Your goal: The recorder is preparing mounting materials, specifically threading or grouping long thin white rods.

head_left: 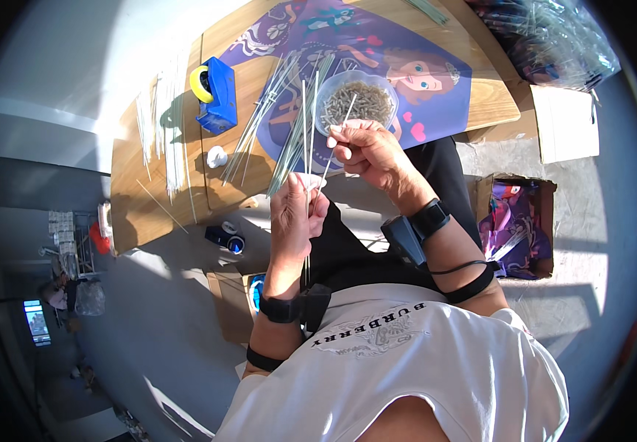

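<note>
My left hand (296,214) is closed around a small bundle of thin pale sticks (309,125) that stand up above the fist and poke out below it. My right hand (366,151) pinches one single thin stick (342,121) between thumb and fingers, just right of the bundle, over the near edge of the wooden table (134,191). Right behind my right hand stands a clear bowl (355,99) full of small grey pieces. More thin sticks (263,110) lie fanned on a purple cartoon-print sheet (377,44).
A blue tape dispenser (217,92) with a yellow roll stands on the table's left part, beside rows of sticks (163,125) and a small white object (217,156). A cardboard box (517,221) with purple sheets sits on the floor at right; clear bags (554,37) lie behind.
</note>
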A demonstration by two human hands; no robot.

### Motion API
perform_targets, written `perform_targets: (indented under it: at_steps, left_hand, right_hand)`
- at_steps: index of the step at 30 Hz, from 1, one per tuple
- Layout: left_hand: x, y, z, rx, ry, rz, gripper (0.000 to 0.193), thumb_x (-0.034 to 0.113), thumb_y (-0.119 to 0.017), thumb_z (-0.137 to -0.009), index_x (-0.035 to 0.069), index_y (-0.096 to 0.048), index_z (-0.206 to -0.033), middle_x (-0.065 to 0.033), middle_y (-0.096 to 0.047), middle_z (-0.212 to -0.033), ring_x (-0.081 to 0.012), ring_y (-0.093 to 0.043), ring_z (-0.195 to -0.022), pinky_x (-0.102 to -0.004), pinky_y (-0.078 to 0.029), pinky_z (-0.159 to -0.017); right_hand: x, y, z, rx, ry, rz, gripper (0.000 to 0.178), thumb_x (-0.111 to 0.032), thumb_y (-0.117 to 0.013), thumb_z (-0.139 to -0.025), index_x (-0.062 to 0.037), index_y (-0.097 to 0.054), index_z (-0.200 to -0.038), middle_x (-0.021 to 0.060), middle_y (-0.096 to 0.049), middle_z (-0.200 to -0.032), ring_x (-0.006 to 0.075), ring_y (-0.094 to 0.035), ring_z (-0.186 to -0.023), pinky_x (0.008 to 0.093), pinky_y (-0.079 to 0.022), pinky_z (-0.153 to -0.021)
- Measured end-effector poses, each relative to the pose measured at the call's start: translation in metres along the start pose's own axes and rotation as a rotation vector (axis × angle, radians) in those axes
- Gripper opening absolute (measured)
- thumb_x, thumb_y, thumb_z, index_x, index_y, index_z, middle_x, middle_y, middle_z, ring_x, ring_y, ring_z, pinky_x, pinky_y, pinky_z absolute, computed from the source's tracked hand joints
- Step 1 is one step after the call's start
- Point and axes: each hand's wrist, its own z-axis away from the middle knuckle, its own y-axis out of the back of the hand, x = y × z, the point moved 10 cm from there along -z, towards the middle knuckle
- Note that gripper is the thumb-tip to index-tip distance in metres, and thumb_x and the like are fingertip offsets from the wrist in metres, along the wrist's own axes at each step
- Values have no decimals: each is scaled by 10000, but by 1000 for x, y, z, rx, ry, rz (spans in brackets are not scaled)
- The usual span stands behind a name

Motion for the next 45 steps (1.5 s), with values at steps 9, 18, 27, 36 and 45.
perform_targets:
  at_steps: [9,18,27,36,45]
  left_hand:
    - [12,2,-2,14,-227,-307,221,225,-544,-904,8,-573,-939,18,-474,-589,-10,-352,-443,-154,-239,-374]
    - [18,17,-3,90,-265,-341,99,3,-446,-867,-5,-544,-858,4,-484,-588,-51,-435,-516,-201,-347,-493]
    - [39,7,0,77,-330,-451,98,-19,-427,-842,8,-521,-843,15,-445,-615,-46,-406,-522,-197,-332,-486]
    - [24,8,-4,47,-242,-441,89,-1,-418,-844,21,-496,-808,21,-417,-616,-44,-383,-529,-199,-321,-477]
    - [23,9,-4,33,-244,-436,89,15,-428,-865,27,-496,-809,23,-419,-611,-44,-389,-528,-199,-322,-476]
  right_hand:
    - [4,1,-6,-53,-14,-71,181,-158,-555,-881,3,-580,-804,13,-510,-633,21,-290,-432,179,-212,-386]
    - [-5,46,-7,289,181,-501,194,61,-356,-903,146,-430,-1060,243,-541,-988,233,-583,-845,275,-525,-754]
    - [-17,39,-7,214,223,-429,141,68,-375,-896,94,-464,-1002,229,-599,-905,101,-481,-607,178,-387,-494]
    - [-19,35,-6,192,195,-384,113,48,-389,-895,66,-482,-956,194,-601,-946,40,-371,-554,140,-302,-466]
    - [-28,46,-4,273,330,-359,95,41,-475,-860,61,-557,-905,124,-622,-831,57,-411,-559,159,-330,-473]
